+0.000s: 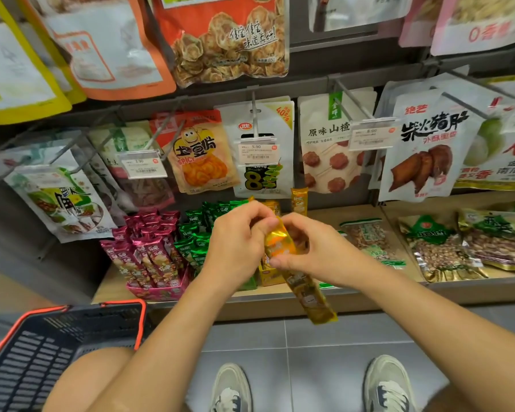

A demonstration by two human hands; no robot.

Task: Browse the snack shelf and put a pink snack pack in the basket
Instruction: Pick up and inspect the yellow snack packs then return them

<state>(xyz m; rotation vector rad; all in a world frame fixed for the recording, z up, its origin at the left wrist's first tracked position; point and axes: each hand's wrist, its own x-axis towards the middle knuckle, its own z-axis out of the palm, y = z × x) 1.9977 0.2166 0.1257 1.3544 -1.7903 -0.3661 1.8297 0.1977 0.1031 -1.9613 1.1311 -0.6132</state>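
Both hands hold a long yellow snack pack (301, 281) in front of the low shelf. My left hand (238, 242) pinches its upper end, and my right hand (306, 248) grips it just below, fingers curled round it. The pack's lower end hangs down toward the floor. Several pink snack packs (149, 251) stand upright in a pink display box on the shelf, to the left of my hands. The black basket with an orange rim (57, 337) sits on the floor at the lower left; I see nothing inside it.
Green snack packs (197, 233) stand between the pink ones and a yellow box. Nut bags (440, 248) lie on the shelf to the right. Hanging bags on pegs (262, 150) fill the rack above. My shoes (387, 385) stand on grey tiles.
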